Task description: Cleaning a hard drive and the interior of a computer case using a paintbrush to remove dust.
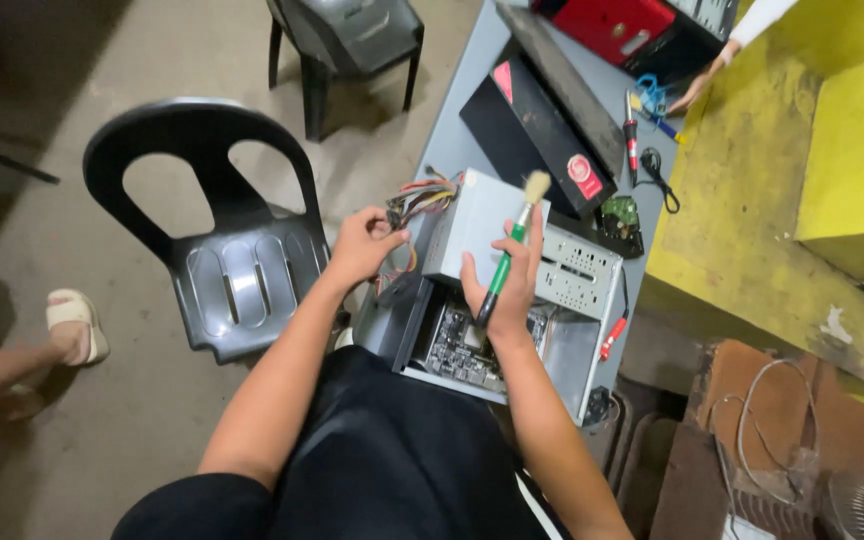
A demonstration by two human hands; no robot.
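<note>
– Down low in the middle of the frame, what are the two hands doing?

– At the open computer case [577,340], the right hand [507,285] has its fingers shut around a brush [505,262] with a green handle. It also leans on a grey metal box [472,225]. The left hand [362,245] has its fingers closed on the bunch of colored wires [417,200] coming from that box.

– Where is the grey box?

– It is tipped up over the case, above the green board [457,345] inside. The case sits on the near end of the tabletop [452,120].

– So what part of the job is this?

– It looks like the brushing part, with the box held out of the way. I think the wires need a gentle hold, because they are tied to the box.

– What is farther off?

– A black chair [232,270] stands left of center. A flat black box [532,130] lies farther up the tabletop. At the upper right, another person's hand [702,85] rests.
</note>
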